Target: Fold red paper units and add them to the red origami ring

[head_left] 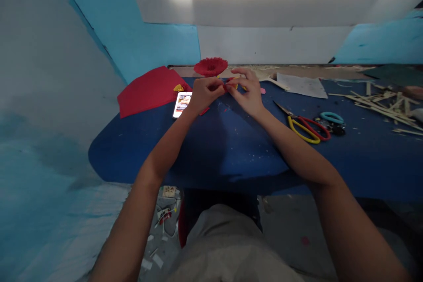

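Note:
My left hand [205, 93] and my right hand [247, 94] meet above the far part of the blue table. Between their fingertips is a small red piece [225, 88], which looks like crepe paper. Thumb and index finger of each hand pinch it, while the other right fingers are raised and spread. Just behind the hands stands a red fringed paper flower [210, 67]. To the left of my left hand lies a smaller red and yellow flower [179, 88]. A lit phone [180, 106] is partly hidden by my left hand.
A red paper sheet [150, 92] lies at the table's left end. On the right are scissors with yellow and red handles [306, 131], teal-handled scissors [332, 117], a white paper sheet [301, 85] and a pile of thin sticks [385, 105]. A wall panel [264, 44] rises behind the table.

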The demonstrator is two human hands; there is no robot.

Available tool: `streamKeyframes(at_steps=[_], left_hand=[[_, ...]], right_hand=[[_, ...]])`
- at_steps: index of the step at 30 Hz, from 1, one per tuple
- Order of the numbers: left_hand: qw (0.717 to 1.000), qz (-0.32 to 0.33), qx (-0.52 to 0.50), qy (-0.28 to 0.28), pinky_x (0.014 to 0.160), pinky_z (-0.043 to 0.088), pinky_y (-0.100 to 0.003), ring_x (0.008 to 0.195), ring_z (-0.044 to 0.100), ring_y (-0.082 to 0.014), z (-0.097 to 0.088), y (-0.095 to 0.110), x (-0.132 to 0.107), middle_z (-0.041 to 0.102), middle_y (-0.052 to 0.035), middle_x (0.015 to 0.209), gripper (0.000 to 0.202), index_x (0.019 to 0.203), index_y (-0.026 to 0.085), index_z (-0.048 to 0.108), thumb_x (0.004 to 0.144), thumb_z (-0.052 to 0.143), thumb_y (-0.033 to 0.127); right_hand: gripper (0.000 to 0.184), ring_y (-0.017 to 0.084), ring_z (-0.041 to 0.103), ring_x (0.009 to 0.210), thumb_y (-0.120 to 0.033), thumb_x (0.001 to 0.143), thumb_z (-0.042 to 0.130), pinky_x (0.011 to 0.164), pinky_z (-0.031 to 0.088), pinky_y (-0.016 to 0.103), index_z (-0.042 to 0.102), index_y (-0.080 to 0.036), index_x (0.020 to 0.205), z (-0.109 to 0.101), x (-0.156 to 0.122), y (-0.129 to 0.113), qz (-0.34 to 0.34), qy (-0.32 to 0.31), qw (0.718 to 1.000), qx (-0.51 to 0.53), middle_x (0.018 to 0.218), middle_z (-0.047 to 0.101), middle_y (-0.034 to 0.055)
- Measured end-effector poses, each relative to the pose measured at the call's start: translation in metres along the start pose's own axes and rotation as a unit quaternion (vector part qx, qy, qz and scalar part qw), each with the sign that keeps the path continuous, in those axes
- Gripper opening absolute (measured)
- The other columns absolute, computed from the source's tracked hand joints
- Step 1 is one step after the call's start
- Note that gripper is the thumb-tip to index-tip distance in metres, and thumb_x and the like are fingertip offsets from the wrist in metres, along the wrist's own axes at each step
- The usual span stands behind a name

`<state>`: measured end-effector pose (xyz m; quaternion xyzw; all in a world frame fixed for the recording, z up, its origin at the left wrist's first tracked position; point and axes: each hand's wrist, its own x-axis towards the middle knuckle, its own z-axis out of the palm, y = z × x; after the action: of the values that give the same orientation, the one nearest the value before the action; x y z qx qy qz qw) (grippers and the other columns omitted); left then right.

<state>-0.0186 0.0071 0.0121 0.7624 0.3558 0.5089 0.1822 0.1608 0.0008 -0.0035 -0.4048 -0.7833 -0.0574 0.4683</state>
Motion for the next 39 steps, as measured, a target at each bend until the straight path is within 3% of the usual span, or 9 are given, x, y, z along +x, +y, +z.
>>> streamKeyframes(at_steps=[7,12,15,18,22,28,31,34,39], left_hand=[[0.999,0.017,-0.03,-0.036,0.064,0.05,-0.027,0.066,0.063,-0.012,0.0,0.001,-0.001,0.072,-0.0007,0.075,0.009,0.076,0.017,0.069,0.078,0.06,0.016],[0.997,-0.011,-0.07,-0.035,0.064,0.053,-0.028,0.067,0.065,-0.0123,0.0,-0.004,0.002,0.072,-0.0004,0.073,0.009,0.078,0.019,0.067,0.083,0.066,0.026],[0.995,-0.044,-0.087,-0.01,0.06,0.052,-0.027,0.067,0.067,-0.0128,-0.001,-0.006,0.003,0.071,-0.0008,0.072,0.013,0.084,0.019,0.066,0.089,0.063,0.031],[0.992,-0.059,-0.113,0.0,0.057,0.052,-0.025,0.07,0.069,-0.014,-0.002,-0.006,0.004,0.073,-0.0022,0.074,0.016,0.086,0.019,0.067,0.088,0.065,0.034],[0.99,-0.06,-0.127,-0.003,0.055,0.053,-0.024,0.071,0.072,-0.0156,-0.001,-0.007,0.003,0.074,-0.0033,0.078,0.012,0.088,0.019,0.068,0.086,0.066,0.03],[0.996,-0.026,-0.061,-0.066,0.069,0.057,-0.025,0.079,0.071,-0.0156,0.003,-0.009,0.003,0.076,-0.0049,0.085,0.012,0.086,0.017,0.07,0.084,0.068,0.029],[0.994,-0.007,-0.022,-0.109,0.074,0.056,-0.026,0.082,0.071,-0.0159,0.0,-0.011,0.005,0.075,-0.0051,0.086,0.007,0.084,0.016,0.071,0.082,0.071,0.023],[0.985,-0.057,-0.063,-0.148,0.067,0.055,-0.025,0.079,0.071,-0.015,-0.007,-0.012,0.007,0.075,-0.005,0.085,0.009,0.09,0.016,0.07,0.088,0.065,0.023],[0.97,-0.117,-0.145,-0.156,0.063,0.053,-0.022,0.074,0.067,-0.0119,-0.016,-0.011,0.007,0.073,-0.0028,0.082,0.017,0.092,0.016,0.069,0.094,0.06,0.03]], right_hand=[[0.025,0.032,0.046,0.134,-0.041,0.095,0.049,0.112,0.031,0.059,0.07,-0.028,0.094,-0.01,0.002,-0.004,-0.003,-0.033,0.999,-0.008,0.136,0.058,0.0082],[0.027,0.03,0.051,0.128,-0.05,0.091,0.055,0.109,0.038,0.054,0.067,-0.026,0.097,-0.002,0.002,-0.001,0.048,0.015,0.996,0.08,0.128,0.062,0.0096],[0.039,0.026,0.061,0.106,-0.061,0.084,0.061,0.094,0.05,0.045,0.065,-0.026,0.101,0.006,0.004,0.0,0.124,0.014,0.97,0.208,0.109,0.068,0.0087],[0.045,0.021,0.064,0.088,-0.068,0.08,0.062,0.083,0.053,0.039,0.063,-0.026,0.094,0.011,0.004,-0.003,0.163,0.009,0.934,0.318,0.092,0.068,0.0055],[0.045,0.02,0.063,0.089,-0.068,0.08,0.061,0.082,0.053,0.037,0.061,-0.025,0.094,0.013,0.004,-0.009,0.191,0.026,0.916,0.351,0.092,0.066,0.0046],[0.036,0.02,0.062,0.088,-0.06,0.083,0.063,0.086,0.053,0.037,0.062,-0.025,0.089,0.016,0.004,-0.006,0.214,0.032,0.914,0.342,0.093,0.067,0.0043],[0.032,0.021,0.063,0.085,-0.056,0.083,0.066,0.083,0.053,0.039,0.066,-0.024,0.087,0.014,0.003,-0.002,0.191,0.007,0.926,0.325,0.089,0.068,0.0051],[0.031,0.021,0.063,0.083,-0.055,0.083,0.067,0.081,0.052,0.038,0.069,-0.024,0.087,0.007,0.004,-0.001,0.145,-0.023,0.945,0.294,0.088,0.07,0.0051],[0.032,0.018,0.064,0.077,-0.053,0.083,0.065,0.075,0.052,0.035,0.072,-0.022,0.087,-0.001,0.005,-0.002,0.106,-0.031,0.956,0.273,0.082,0.072,0.0038]])
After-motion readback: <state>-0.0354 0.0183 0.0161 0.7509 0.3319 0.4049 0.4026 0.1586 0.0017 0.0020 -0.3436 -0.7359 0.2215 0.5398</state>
